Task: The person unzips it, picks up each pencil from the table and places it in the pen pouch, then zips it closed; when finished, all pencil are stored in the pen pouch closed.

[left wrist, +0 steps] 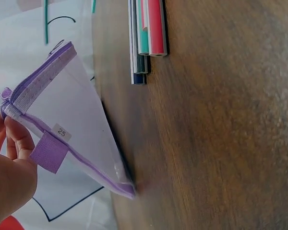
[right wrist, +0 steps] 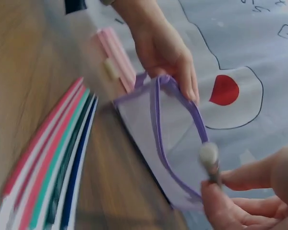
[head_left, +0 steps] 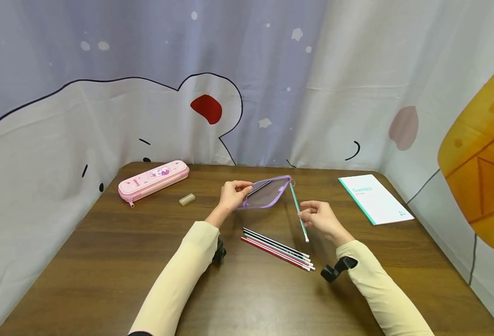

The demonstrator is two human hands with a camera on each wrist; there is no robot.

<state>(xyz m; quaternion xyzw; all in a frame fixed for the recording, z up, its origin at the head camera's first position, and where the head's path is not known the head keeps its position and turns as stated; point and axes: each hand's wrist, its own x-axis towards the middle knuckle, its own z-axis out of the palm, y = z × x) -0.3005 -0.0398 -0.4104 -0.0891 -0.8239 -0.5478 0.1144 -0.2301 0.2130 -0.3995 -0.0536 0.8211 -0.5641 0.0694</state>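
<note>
My left hand (head_left: pixel 233 195) pinches one top corner of a purple-edged, see-through zip pouch (head_left: pixel 265 198). The pouch stands tilted up off the table with its mouth spread apart, as the right wrist view shows. A small purple side tab (left wrist: pixel 50 152) hangs beside the left fingers. Between thumb and fingers, my right hand (head_left: pixel 321 218) holds a green pencil (head_left: pixel 296 200). Its white end points toward me and its far end reaches the pouch's right corner. Several pencils (head_left: pixel 276 247) in red, pink, green and dark colours lie side by side in front of the pouch.
On the wooden table (head_left: pixel 116 270), a pink pencil case (head_left: pixel 154 179) lies at the back left, with a small beige eraser-like block (head_left: pixel 187 199) near it. A white notebook (head_left: pixel 375 198) with a green spine lies at the right. A printed curtain (head_left: pixel 272 116) hangs behind.
</note>
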